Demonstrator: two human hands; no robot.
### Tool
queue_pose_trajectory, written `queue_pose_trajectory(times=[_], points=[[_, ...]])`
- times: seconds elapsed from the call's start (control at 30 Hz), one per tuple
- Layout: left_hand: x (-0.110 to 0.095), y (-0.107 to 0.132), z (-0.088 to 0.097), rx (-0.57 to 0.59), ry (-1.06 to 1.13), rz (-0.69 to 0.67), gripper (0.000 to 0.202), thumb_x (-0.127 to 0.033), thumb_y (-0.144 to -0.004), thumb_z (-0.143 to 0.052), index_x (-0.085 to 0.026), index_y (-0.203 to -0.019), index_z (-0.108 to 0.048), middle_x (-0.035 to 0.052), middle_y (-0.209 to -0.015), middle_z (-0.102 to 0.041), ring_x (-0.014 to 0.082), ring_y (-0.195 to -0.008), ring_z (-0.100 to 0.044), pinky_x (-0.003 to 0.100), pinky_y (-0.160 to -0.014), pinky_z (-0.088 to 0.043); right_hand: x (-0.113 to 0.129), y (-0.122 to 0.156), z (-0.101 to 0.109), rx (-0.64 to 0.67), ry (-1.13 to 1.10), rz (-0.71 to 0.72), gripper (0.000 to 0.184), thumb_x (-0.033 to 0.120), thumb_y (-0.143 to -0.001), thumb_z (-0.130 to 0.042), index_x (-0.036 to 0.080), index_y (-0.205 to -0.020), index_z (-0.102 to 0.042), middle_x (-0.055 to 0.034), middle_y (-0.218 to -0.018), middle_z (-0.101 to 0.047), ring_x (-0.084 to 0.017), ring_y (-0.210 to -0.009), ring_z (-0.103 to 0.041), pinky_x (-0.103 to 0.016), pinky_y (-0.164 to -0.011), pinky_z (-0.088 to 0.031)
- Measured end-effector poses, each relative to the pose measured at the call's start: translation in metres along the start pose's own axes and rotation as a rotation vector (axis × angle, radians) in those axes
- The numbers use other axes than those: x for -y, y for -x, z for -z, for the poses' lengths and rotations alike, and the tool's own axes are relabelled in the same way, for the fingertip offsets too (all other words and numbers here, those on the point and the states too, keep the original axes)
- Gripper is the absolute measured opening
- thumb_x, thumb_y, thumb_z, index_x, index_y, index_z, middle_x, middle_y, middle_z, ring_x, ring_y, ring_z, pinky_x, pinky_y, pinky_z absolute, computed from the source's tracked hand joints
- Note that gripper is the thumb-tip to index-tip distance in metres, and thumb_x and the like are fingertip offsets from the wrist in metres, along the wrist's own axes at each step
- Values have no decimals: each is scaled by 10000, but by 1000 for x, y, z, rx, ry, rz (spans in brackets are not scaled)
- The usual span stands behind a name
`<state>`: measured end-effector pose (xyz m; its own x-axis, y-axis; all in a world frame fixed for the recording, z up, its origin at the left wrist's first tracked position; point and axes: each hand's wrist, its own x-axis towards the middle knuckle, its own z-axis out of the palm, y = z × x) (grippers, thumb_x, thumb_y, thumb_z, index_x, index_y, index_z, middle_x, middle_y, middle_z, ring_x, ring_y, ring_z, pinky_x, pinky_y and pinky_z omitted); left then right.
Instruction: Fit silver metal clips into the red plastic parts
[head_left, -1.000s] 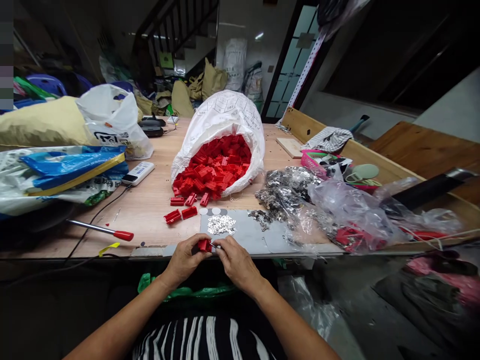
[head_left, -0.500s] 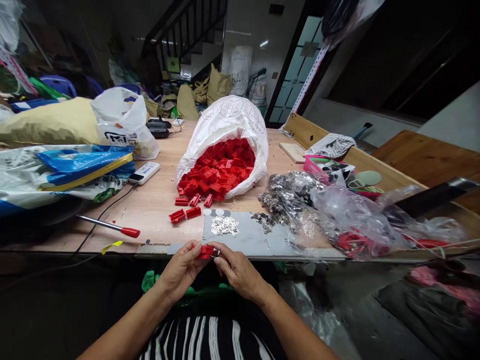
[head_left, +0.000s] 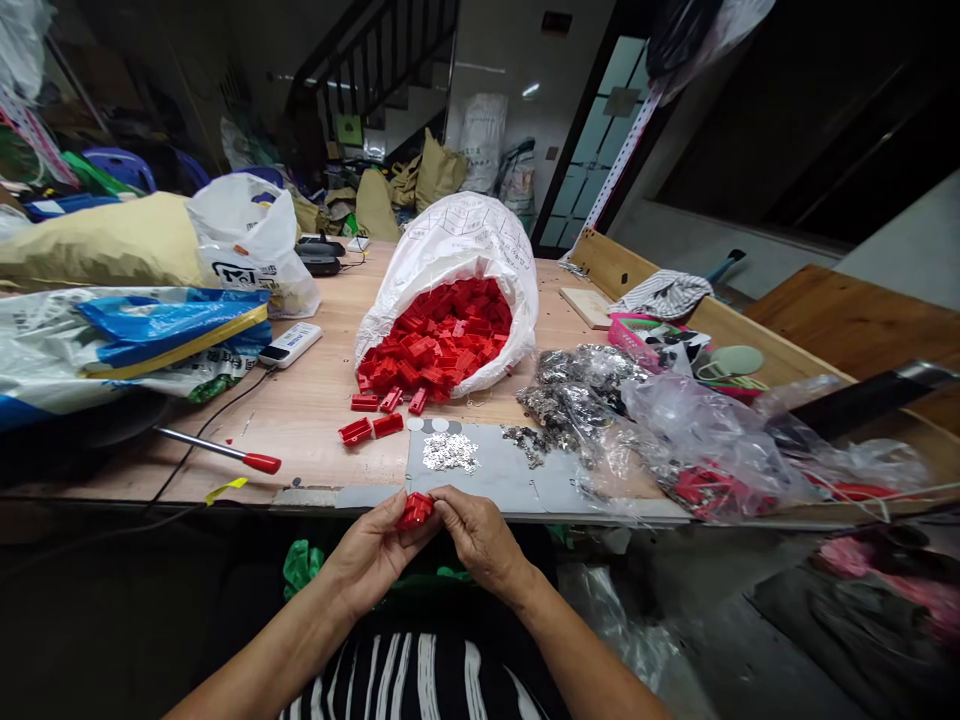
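At the table's front edge, my left hand [head_left: 373, 548] is closed on a small red plastic housing [head_left: 415, 511], gripped between thumb and fingers. My right hand [head_left: 475, 535] meets the right end of that housing with thumb and forefinger pinched; whatever lies in the pinch is too small to make out. Beyond the hands, small silvery metal pieces [head_left: 450, 452] lie heaped on a grey sheet [head_left: 491, 475], with some darker metal clips [head_left: 529, 443] to their right. A white sack [head_left: 465, 230] lies on its side, its mouth full of red plastic housings [head_left: 442, 340]. Several more rest before it.
On the left are a lever with a red grip [head_left: 261, 463], a white power bank [head_left: 291, 346] with a cable, and filled bags [head_left: 135, 340]. Clear plastic bags [head_left: 690, 420] and a pink basket [head_left: 631, 336] crowd the right, beside a wooden board edge [head_left: 765, 340].
The red housing has been turned in my left hand and its end now tilts upward. My right fingers have shifted slightly and the dark piece near them no longer shows.
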<state>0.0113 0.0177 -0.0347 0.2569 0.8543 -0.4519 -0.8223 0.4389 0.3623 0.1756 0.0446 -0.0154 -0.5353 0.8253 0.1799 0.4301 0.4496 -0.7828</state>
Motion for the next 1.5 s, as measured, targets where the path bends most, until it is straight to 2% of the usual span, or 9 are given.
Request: queue_pose_trajectory(times=[0.17,0.33,0.47,0.57,0.8,0.97,1.1,1.27,1.5], points=[[-5,-2,10,80,-214,8,114,-207,-807,-658,-137,-731,-609,55,-826,-715,191,-854,-689,383,-960,-468,-8,2,0,53,23,-68,304,331,-989,-337,250,-1106,-606,-13,-939,-690,-155,-819,-633,-244,-742,-444],[-6,-7,36,89,-954,-175,185,-300,-777,-664,-163,-688,-577,30,-808,-680,161,-749,-630,299,-750,-479,-32,3,14,-98,264,-215,216,300,-930,-453,243,-1085,-592,-33,-976,-687,-186,-860,-638,-270,-738,-447],[-3,-9,53,102,-1568,-391,99,-246,-795,-592,-191,-726,-636,26,-851,-675,186,-817,-615,298,-762,-447,-53,-3,30,-209,448,-287,173,207,-886,-481,217,-1014,-597,-54,-1003,-657,-189,-913,-616,-278,-784,-447],[-3,-8,58,110,-1797,-432,115,-217,-799,-564,-223,-831,-674,21,-889,-686,195,-865,-619,301,-800,-444,-62,-11,36,-196,520,-314,169,179,-884,-480,218,-998,-598,-48,-1010,-640,-178,-933,-607,-263,-798,-438],[-16,-4,39,138,-1763,-447,183,-252,-818,-565,-250,-960,-680,3,-936,-719,184,-890,-649,285,-816,-479,-70,-28,38,-148,598,-339,129,196,-890,-503,227,-971,-599,-25,-1001,-629,-169,-909,-597,-249,-753,-410],[-51,-19,23,-187,-1669,-881,228,-283,-849,-530,-218,-1044,-629,52,-992,-700,210,-872,-641,331,-801,-497,-73,-30,39,-138,592,-344,82,203,-872,-525,229,-904,-595,-16,-947,-624,-158,-853,-586,-247,-717,-393],[-78,-45,25,-465,-1856,-1183,357,-258,-835,-548,-160,-1179,-564,156,-1185,-602,309,-1125,-517,446,-971,-388,-73,-29,39,-162,572,-340,64,202,-871,-509,219,-867,-571,-22,-918,-624,-165,-841,-582,-257,-707,-386],[-90,-67,36,-610,-1976,-1044,362,-247,-837,-527,-109,-1169,-569,194,-1114,-627,344,-1096,-519,487,-937,-395,-76,-26,38,-194,535,-363,38,213,-867,-495,222,-879,-530,-13,-842,-646,-173,-770,-598,-262,-649,-367],[-82,-50,37,-522,-1878,-1049,387,-307,-841,-547,-145,-1192,-552,136,-1088,-619,270,-1006,-593,371,-870,-470,-79,-25,39,-184,486,-313,97,199,-881,-466,223,-956,-522,-21,-967,-672,-175,-872,-621,-263,-703,-396]])
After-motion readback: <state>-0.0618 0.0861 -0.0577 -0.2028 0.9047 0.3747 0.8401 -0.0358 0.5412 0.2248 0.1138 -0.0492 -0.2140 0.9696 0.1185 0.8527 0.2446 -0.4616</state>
